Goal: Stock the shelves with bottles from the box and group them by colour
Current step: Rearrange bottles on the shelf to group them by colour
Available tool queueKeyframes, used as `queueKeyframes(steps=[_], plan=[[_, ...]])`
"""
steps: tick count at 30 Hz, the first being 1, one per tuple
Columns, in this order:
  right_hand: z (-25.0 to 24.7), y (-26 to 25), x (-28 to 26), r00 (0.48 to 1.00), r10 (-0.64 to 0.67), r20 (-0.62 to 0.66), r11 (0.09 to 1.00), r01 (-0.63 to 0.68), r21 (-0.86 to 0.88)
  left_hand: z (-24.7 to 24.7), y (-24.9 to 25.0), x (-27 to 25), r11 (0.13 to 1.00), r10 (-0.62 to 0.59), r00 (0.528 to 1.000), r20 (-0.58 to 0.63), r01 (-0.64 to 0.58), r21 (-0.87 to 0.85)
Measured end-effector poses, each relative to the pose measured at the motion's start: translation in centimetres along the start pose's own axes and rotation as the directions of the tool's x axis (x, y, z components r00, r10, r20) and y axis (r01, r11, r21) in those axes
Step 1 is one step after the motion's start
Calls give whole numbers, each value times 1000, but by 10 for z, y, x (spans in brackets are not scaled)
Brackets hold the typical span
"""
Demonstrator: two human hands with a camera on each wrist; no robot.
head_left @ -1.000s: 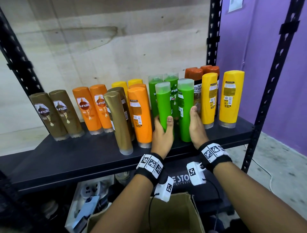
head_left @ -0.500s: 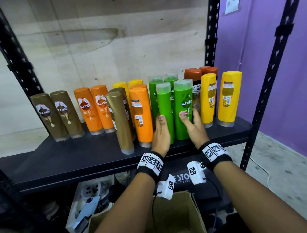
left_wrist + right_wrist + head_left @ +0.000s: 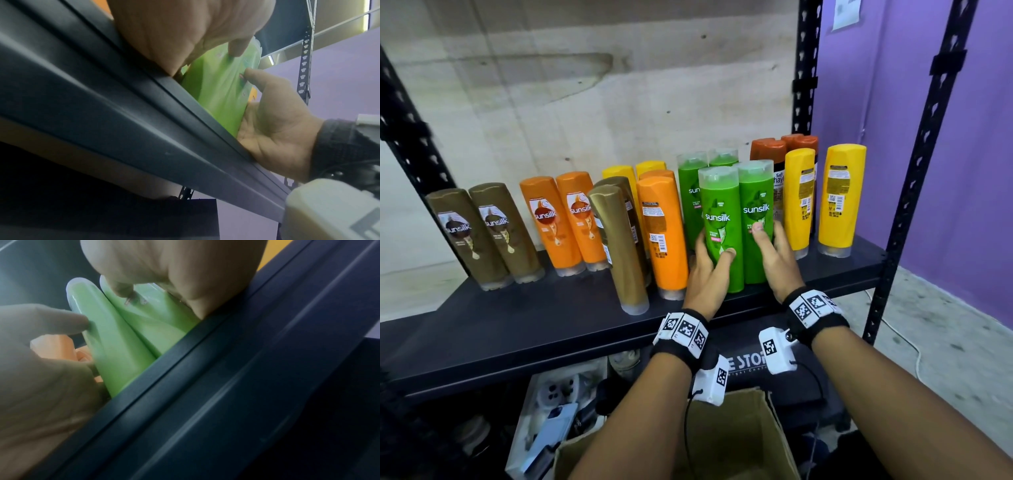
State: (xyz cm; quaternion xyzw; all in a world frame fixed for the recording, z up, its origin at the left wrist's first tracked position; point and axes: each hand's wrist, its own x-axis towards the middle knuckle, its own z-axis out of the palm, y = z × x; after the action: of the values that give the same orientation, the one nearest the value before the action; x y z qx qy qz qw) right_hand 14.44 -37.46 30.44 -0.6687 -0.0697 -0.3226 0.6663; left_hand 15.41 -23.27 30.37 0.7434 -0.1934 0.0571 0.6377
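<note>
Two green bottles stand side by side at the front of the black shelf [image 3: 551, 325], labels facing me. My left hand [image 3: 714, 246] grips the left green bottle [image 3: 717, 205], thumb on its front and fingers behind it. With its thumb on the label, my right hand [image 3: 768, 229] grips the right green bottle [image 3: 755, 192]. Two more green bottles [image 3: 690, 178] stand behind them. The right wrist view shows the left green bottle [image 3: 115, 353] and the right green bottle [image 3: 150, 321] between my left hand [image 3: 41, 353] and my right hand [image 3: 174, 272]. The cardboard box [image 3: 739, 435] sits below.
Along the shelf stand brown bottles [image 3: 482, 233], orange bottles [image 3: 565, 219], a gold bottle [image 3: 616, 240], an orange bottle [image 3: 661, 226], yellow bottles [image 3: 839, 195] and dark red-capped bottles [image 3: 767, 150]. Black uprights [image 3: 914, 171] frame the shelf. A bin of clutter [image 3: 551, 411] sits underneath.
Both front green bottles have been turned from side-on so that their labels face me. My thumbs have shifted onto the bottle fronts.
</note>
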Motion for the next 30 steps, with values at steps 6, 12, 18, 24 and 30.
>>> queueKeyframes(steps=[6, 12, 18, 24, 30], plan=[[-1, -3, -2, 1000, 17, 2, 999, -17, 37, 5, -3, 2, 996, -3, 997, -81, 10, 87], [-2, -7, -2, 999, 37, -8, 998, -37, 47, 11, -12, -2, 984, 117, 976, -182, -89, 153], [0, -8, -6, 998, 51, -31, 999, -50, 19, 11, -13, -4, 975, 143, 972, -188, -106, 194], [-4, -17, -9, 998, 21, -65, 998, -18, 56, 12, -2, -12, 975, 154, 959, -239, -109, 192], [-10, -43, -4, 996, -77, 47, 941, 88, -325, 10, 15, -25, 960, 208, 949, -238, -152, 234]])
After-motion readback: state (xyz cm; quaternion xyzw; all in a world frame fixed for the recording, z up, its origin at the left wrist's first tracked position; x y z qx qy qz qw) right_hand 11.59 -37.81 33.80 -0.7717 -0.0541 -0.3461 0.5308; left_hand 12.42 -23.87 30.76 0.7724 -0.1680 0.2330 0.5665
